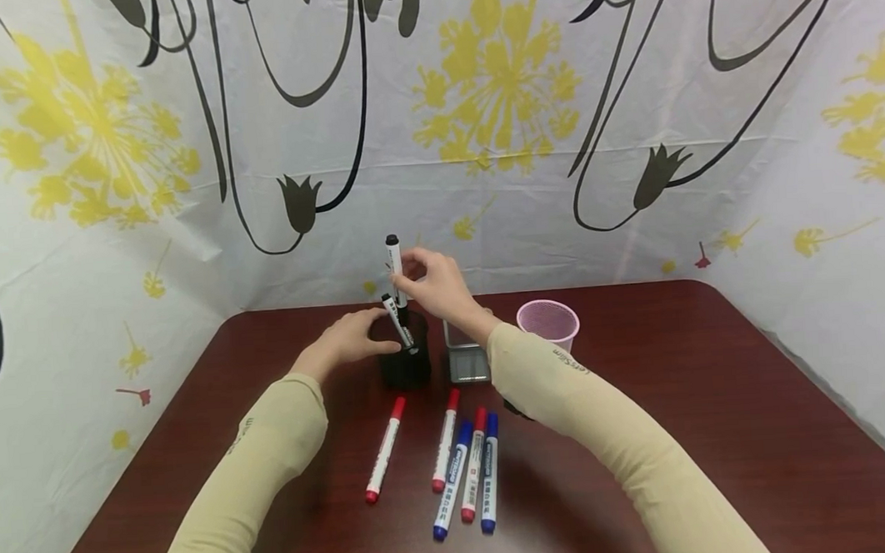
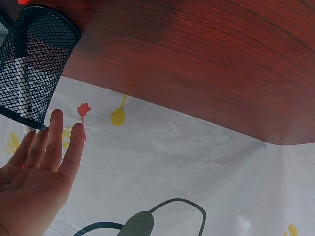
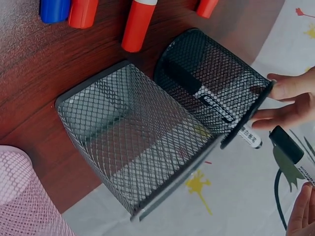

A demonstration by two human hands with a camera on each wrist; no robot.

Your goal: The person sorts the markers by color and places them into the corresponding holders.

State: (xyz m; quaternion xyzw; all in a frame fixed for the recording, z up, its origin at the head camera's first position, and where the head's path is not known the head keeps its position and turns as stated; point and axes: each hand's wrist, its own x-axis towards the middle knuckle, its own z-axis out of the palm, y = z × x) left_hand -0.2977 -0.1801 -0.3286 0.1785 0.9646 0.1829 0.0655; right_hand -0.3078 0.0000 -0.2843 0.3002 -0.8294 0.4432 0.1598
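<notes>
In the head view my right hand [image 1: 437, 287] pinches a black whiteboard marker [image 1: 396, 266] and holds it nearly upright, its lower end at the mouth of the black mesh pen cup [image 1: 406, 370]. Another black marker [image 1: 393, 312] stands tilted in that cup; its body shows through the mesh in the right wrist view. My left hand [image 1: 351, 335] is at the cup's left side, thumb in front and fingers toward the back. The left wrist view shows its fingers [image 2: 54, 147] extended, tips right at the rim.
A grey rectangular mesh holder [image 3: 98, 118] stands right of the black cup, partly behind my right forearm. Beyond it is a pink mesh cup [image 1: 548, 321]. Red markers [image 1: 384, 451] and blue markers [image 1: 490, 474] lie in front on the dark table [image 1: 721, 429]. A patterned cloth [image 1: 405, 128] hangs behind.
</notes>
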